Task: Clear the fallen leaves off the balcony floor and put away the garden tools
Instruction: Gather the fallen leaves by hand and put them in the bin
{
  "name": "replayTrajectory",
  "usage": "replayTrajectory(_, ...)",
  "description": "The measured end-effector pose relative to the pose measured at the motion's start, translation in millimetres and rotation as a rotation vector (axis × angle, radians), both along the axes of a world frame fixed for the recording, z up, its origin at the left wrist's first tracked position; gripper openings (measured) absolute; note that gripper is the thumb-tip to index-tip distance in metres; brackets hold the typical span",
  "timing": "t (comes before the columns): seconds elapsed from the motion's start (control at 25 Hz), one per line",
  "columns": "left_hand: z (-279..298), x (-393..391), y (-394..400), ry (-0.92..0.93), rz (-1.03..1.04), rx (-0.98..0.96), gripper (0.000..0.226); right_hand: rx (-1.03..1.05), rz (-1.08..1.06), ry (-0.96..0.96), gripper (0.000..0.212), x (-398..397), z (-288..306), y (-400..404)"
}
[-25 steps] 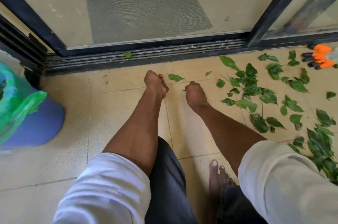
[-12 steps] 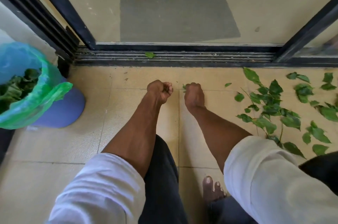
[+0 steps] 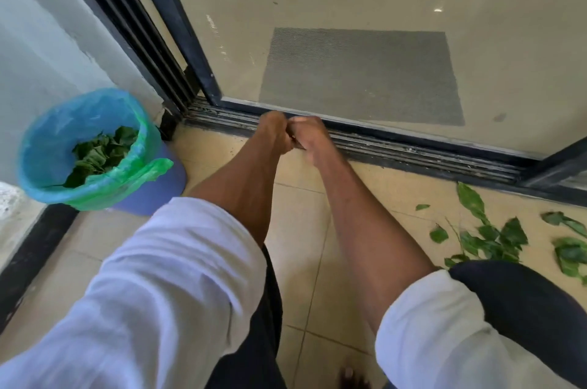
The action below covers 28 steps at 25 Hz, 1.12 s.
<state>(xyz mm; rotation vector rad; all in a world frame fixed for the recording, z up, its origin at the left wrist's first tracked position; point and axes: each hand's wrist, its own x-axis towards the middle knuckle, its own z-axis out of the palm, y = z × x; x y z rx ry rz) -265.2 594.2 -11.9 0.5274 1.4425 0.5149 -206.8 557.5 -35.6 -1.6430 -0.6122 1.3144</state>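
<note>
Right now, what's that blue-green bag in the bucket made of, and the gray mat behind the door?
The bag looks like thin plastic film: it is see-through, shiny and crinkled, folded over the rim. The bucket under it seems smooth matte plastic, though little shows. The mat looks like ribbed woven fiber or rubber; through the glass I cannot tell which.

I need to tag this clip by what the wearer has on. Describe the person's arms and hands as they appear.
Both arms wear loose white sleeves, pushed up so the forearms are bare: the left sleeve is bunched just below the elbow, the right sleeve likewise. The left hand and right hand are bare: no gloves, and no watch, ring or band shows on either wrist. The cloth is plain, without print or markings.
</note>
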Motion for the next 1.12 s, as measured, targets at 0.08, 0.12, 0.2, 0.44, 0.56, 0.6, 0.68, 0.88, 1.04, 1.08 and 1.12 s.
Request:
replayTrajectory(0.08, -11, -14, 13, -0.023, 0.033, 0.037, 0.030, 0.093, 0.095, 0.178, 0.020, 9, -13, 13)
replayTrajectory(0.12, -20, -23, 19, -0.052, 0.055, 0.023, 0.034, 0.092, 0.040, 0.186, 0.015, 12, -26, 23)
replayTrajectory(0.2, -39, -39, 33, -0.112, 0.093, -0.008, 0.036, -0.008, -0.123, -0.184, 0.011, 15, -62, 38)
replayTrajectory(0.44, -53, -73, 54, -0.093, 0.037, -0.005, 0.030, -0.094, 0.504, -1.326, 0.046, 4, -116, 51)
replayTrajectory(0.56, -48, -81, 54, -0.112, 0.014, -0.082, 0.036, -0.100, 0.389, -1.245, 0.026, -7, -109, 55)
replayTrajectory(0.6, -46, -85, 55, -0.110, 0.014, -0.101, 0.042, -0.124, 0.356, -1.197, 0.019, -7, -107, 55)
replayTrajectory(0.68, -47, -92, 58, -0.081, -0.001, -0.078, 0.045, -0.164, 0.348, -1.148, 0.016, -6, -101, 54)
replayTrajectory(0.88, -60, -118, 67, -0.042, -0.025, -0.068, 0.032, -0.141, 0.219, -0.960, 0.020, -11, -99, 58)
replayTrajectory(1.04, -59, -120, 66, -0.035, -0.117, -0.101, 0.038, 0.039, -0.033, -0.264, 0.024, -44, -73, 64)
replayTrajectory(1.08, -57, -118, 65, -0.034, -0.152, -0.091, 0.042, 0.034, 0.022, -0.181, 0.026, -53, -61, 67)
replayTrajectory(1.12, -55, -118, 65, -0.021, -0.169, -0.068, 0.044, 0.048, 0.104, -0.107, 0.026, -60, -58, 71)
